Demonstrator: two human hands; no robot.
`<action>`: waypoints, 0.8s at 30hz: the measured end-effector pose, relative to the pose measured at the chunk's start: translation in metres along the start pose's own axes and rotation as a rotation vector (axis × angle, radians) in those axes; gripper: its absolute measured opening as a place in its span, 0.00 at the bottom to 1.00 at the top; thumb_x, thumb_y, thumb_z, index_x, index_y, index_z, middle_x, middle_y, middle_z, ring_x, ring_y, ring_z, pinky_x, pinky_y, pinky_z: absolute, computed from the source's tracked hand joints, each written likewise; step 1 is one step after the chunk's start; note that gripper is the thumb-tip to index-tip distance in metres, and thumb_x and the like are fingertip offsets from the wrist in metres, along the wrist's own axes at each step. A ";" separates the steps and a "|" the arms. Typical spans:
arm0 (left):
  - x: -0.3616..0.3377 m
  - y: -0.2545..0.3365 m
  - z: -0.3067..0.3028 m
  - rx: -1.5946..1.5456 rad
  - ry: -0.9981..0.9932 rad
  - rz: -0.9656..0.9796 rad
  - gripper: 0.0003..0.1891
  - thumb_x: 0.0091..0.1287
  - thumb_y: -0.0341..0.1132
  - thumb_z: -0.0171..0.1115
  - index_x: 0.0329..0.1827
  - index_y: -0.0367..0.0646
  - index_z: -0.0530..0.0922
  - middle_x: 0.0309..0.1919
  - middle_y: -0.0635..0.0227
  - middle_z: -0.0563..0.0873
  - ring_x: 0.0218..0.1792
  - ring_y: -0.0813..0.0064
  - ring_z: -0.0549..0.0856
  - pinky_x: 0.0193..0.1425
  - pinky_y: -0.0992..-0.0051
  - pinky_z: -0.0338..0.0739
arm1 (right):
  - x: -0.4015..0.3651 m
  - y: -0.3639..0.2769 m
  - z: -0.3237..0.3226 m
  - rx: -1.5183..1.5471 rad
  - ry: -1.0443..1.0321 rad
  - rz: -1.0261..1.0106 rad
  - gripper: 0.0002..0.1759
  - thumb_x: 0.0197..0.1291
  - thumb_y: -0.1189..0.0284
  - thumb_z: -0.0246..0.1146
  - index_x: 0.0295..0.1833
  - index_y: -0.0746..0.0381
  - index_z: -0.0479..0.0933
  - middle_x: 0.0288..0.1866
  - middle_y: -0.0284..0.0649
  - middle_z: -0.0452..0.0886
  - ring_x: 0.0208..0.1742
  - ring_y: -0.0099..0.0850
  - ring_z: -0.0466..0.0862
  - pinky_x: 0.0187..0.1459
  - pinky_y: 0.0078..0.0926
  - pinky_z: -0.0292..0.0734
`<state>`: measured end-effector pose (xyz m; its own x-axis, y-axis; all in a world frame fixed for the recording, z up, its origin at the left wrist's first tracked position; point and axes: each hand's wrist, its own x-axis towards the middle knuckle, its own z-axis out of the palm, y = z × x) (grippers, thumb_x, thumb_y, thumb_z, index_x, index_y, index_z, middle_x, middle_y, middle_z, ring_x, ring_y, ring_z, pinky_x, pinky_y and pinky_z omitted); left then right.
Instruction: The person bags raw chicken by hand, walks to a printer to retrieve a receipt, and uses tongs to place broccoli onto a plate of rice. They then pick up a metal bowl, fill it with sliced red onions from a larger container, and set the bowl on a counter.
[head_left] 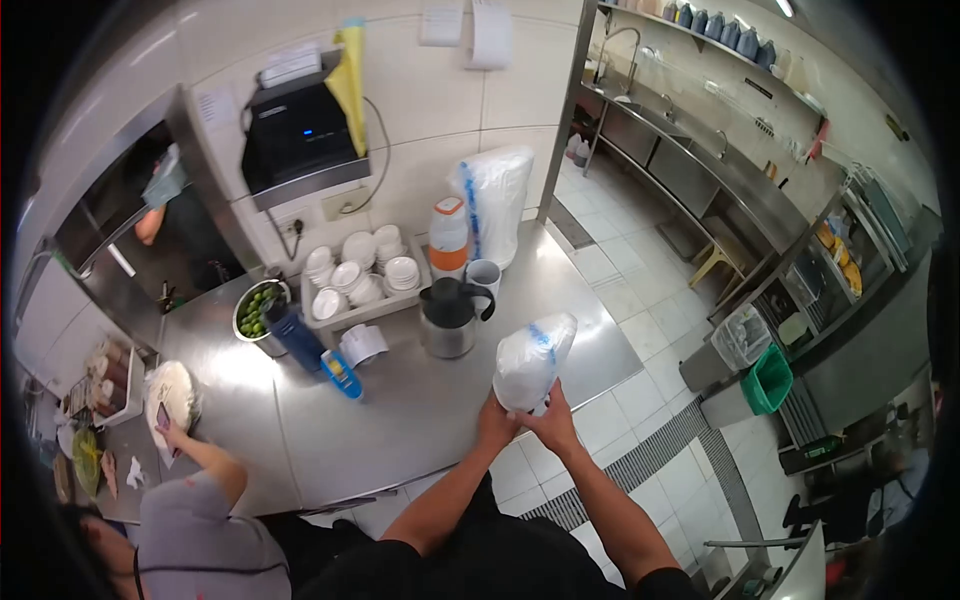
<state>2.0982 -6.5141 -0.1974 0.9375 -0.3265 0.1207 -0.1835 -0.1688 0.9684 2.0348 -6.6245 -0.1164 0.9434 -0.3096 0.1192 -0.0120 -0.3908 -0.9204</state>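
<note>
- The white plastic-wrapped package [533, 362], marked with blue print, stood tilted in both hands, above the near right part of the metal worktop [390, 425]; whether its underside touched the worktop could not be told.
- The left hand [552, 424] was closed round the lower right end of the package, thumb toward the middle, the other fingers partly hidden by the plastic.
- The right hand [497, 424] was curled against the lower left end, just beside the left hand; its fingertips could not be made out clearly.
- Most of the package lay beyond both hands, on the side away from the person.
- A steel jug with a black handle [447, 322] stood to the left of the package, near it but apart.
- Farther back, a larger plastic-wrapped bundle [497, 205] leaned upright by the wall, next to an orange-and-white container [449, 240].
- Well apart, a co-worker [205, 535] reached toward a round white item [173, 398].
</note>
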 end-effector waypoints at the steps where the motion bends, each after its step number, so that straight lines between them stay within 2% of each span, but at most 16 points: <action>1: 0.018 -0.001 0.008 0.042 0.000 -0.011 0.36 0.52 0.45 0.74 0.63 0.43 0.71 0.54 0.52 0.83 0.55 0.49 0.81 0.55 0.58 0.77 | 0.021 0.010 -0.001 0.046 0.026 0.040 0.58 0.40 0.67 0.80 0.75 0.65 0.53 0.67 0.49 0.71 0.67 0.41 0.73 0.64 0.37 0.71; 6: 0.094 0.003 0.037 0.134 -0.020 -0.124 0.33 0.56 0.44 0.69 0.64 0.43 0.70 0.56 0.52 0.81 0.56 0.48 0.80 0.56 0.58 0.76 | 0.102 0.036 -0.012 0.121 0.111 0.139 0.52 0.40 0.67 0.78 0.69 0.68 0.58 0.63 0.52 0.74 0.64 0.43 0.76 0.62 0.37 0.71; 8: 0.125 -0.012 0.053 0.181 0.063 0.035 0.32 0.56 0.43 0.69 0.64 0.43 0.70 0.56 0.51 0.82 0.56 0.47 0.80 0.56 0.58 0.76 | 0.135 0.048 -0.017 0.112 0.194 0.090 0.49 0.40 0.66 0.78 0.67 0.69 0.60 0.59 0.53 0.77 0.60 0.45 0.79 0.60 0.37 0.73; 10: 0.157 -0.006 0.060 0.193 0.063 -0.027 0.32 0.56 0.41 0.68 0.64 0.42 0.70 0.56 0.49 0.81 0.56 0.47 0.80 0.57 0.58 0.76 | 0.166 0.055 -0.025 0.079 0.186 0.087 0.48 0.41 0.65 0.77 0.66 0.69 0.60 0.57 0.55 0.78 0.58 0.45 0.80 0.58 0.37 0.75; 12: 0.187 0.008 0.059 0.206 -0.031 -0.177 0.31 0.56 0.40 0.67 0.63 0.42 0.71 0.55 0.49 0.81 0.56 0.48 0.80 0.57 0.58 0.76 | 0.199 0.065 -0.030 0.012 0.148 0.097 0.48 0.42 0.65 0.77 0.66 0.69 0.61 0.56 0.56 0.78 0.57 0.46 0.81 0.56 0.38 0.75; 13: 0.192 -0.002 0.059 0.097 -0.013 -0.081 0.33 0.57 0.38 0.66 0.66 0.39 0.68 0.59 0.48 0.78 0.60 0.50 0.78 0.61 0.58 0.74 | 0.216 0.085 -0.030 0.014 0.119 0.102 0.46 0.42 0.64 0.77 0.64 0.69 0.62 0.56 0.56 0.79 0.56 0.45 0.81 0.55 0.38 0.76; 14: 0.184 -0.021 0.067 0.225 0.052 -0.029 0.35 0.58 0.38 0.66 0.69 0.38 0.65 0.63 0.47 0.75 0.63 0.50 0.76 0.65 0.59 0.71 | 0.228 0.074 -0.031 0.073 0.125 0.009 0.46 0.42 0.65 0.78 0.65 0.69 0.62 0.55 0.53 0.80 0.55 0.44 0.81 0.55 0.37 0.77; 15: 0.168 -0.039 0.074 0.360 0.126 0.017 0.38 0.58 0.38 0.66 0.71 0.37 0.62 0.66 0.46 0.72 0.66 0.51 0.73 0.69 0.60 0.68 | 0.242 0.089 -0.030 0.152 0.080 0.012 0.47 0.43 0.65 0.77 0.66 0.68 0.61 0.56 0.52 0.78 0.56 0.43 0.81 0.56 0.37 0.76; 16: 0.154 -0.036 0.072 0.386 -0.092 -0.239 0.42 0.58 0.40 0.67 0.74 0.34 0.57 0.71 0.45 0.64 0.72 0.50 0.66 0.75 0.62 0.61 | 0.253 0.098 -0.028 0.172 0.063 -0.008 0.47 0.43 0.67 0.77 0.67 0.67 0.61 0.59 0.50 0.76 0.58 0.42 0.79 0.58 0.38 0.76; 17: 0.147 0.014 0.046 0.518 -0.418 -0.374 0.43 0.59 0.42 0.67 0.75 0.36 0.57 0.73 0.47 0.63 0.73 0.52 0.65 0.76 0.60 0.60 | 0.261 0.096 -0.030 0.267 0.025 0.025 0.47 0.42 0.69 0.78 0.67 0.66 0.61 0.60 0.49 0.74 0.60 0.42 0.78 0.59 0.38 0.75; 18: 0.123 -0.016 0.046 0.501 -0.461 -0.189 0.40 0.61 0.46 0.67 0.74 0.40 0.62 0.67 0.50 0.73 0.67 0.56 0.73 0.70 0.60 0.68 | 0.267 0.098 -0.030 0.283 -0.004 0.016 0.47 0.42 0.71 0.78 0.67 0.66 0.60 0.60 0.48 0.75 0.60 0.41 0.77 0.59 0.38 0.74; 19: 0.128 0.033 0.011 0.298 -0.633 -0.230 0.36 0.62 0.47 0.67 0.71 0.41 0.67 0.63 0.54 0.76 0.63 0.60 0.77 0.67 0.64 0.70 | 0.273 0.099 -0.031 0.298 -0.023 0.011 0.47 0.42 0.72 0.78 0.67 0.66 0.60 0.60 0.47 0.75 0.60 0.41 0.77 0.60 0.37 0.74; 20: 0.128 0.113 -0.030 0.083 -0.807 -0.257 0.32 0.63 0.47 0.67 0.68 0.42 0.72 0.60 0.57 0.80 0.59 0.63 0.80 0.65 0.67 0.73 | 0.276 0.089 -0.039 0.253 -0.091 -0.003 0.49 0.42 0.72 0.78 0.69 0.67 0.59 0.62 0.48 0.73 0.61 0.41 0.76 0.60 0.38 0.73; 22: 0.122 0.217 -0.110 -0.103 -0.586 -0.043 0.25 0.66 0.47 0.65 0.61 0.40 0.77 0.50 0.62 0.86 0.48 0.72 0.84 0.57 0.72 0.77 | 0.274 0.100 -0.048 0.199 -0.116 -0.079 0.52 0.44 0.71 0.77 0.73 0.66 0.55 0.67 0.50 0.68 0.64 0.41 0.74 0.61 0.38 0.72; 23: 0.120 0.254 -0.156 0.079 -0.285 0.173 0.26 0.65 0.37 0.67 0.66 0.47 0.74 0.50 0.65 0.85 0.51 0.73 0.84 0.57 0.72 0.77 | 0.269 0.117 -0.051 0.194 -0.080 -0.138 0.53 0.46 0.71 0.76 0.75 0.65 0.53 0.70 0.51 0.66 0.65 0.41 0.72 0.62 0.39 0.71; 24: 0.122 0.241 -0.205 0.333 0.143 0.249 0.21 0.66 0.36 0.66 0.61 0.42 0.77 0.45 0.68 0.86 0.45 0.74 0.85 0.52 0.72 0.78 | 0.262 0.126 -0.059 0.158 -0.073 -0.098 0.52 0.49 0.71 0.74 0.76 0.63 0.51 0.72 0.51 0.63 0.65 0.40 0.72 0.60 0.38 0.72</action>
<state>2.2291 -6.4037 0.0958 0.8797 -0.2673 0.3933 -0.4726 -0.3994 0.7855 2.2607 -6.8065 -0.1793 0.9590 -0.2113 0.1887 0.1273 -0.2736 -0.9534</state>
